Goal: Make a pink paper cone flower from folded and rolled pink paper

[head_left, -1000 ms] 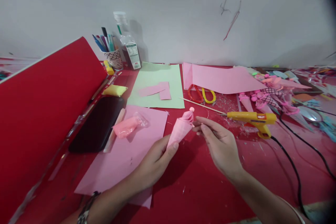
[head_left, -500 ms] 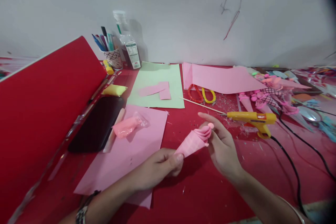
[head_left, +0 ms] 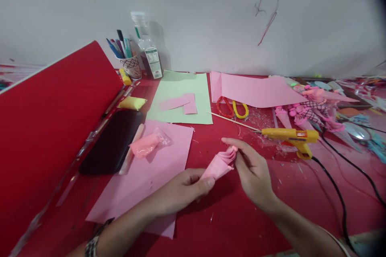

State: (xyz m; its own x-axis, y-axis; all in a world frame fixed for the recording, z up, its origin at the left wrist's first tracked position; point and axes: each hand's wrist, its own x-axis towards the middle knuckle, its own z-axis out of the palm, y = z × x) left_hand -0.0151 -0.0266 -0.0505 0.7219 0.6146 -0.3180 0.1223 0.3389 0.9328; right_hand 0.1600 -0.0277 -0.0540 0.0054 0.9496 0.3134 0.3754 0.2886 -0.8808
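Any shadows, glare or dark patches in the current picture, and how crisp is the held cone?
Head view: upper right corner falls to black; the bottle casts a shadow on the wall. Head view: shadow on the red table near the left hand; bright glint on the silvery oval. Head view: pink cone slightly soft, but its folds are readable.

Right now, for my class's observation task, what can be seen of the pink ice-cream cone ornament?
The pink ice-cream cone ornament looks like rolled paper, with a ridged, clay-like swirl and a small bright ball on top. It tilts, wide end up and rightward, above the red tabletop. Its narrow end is hidden in the grip of the left hand; the right hand is at the ball, contact unclear.
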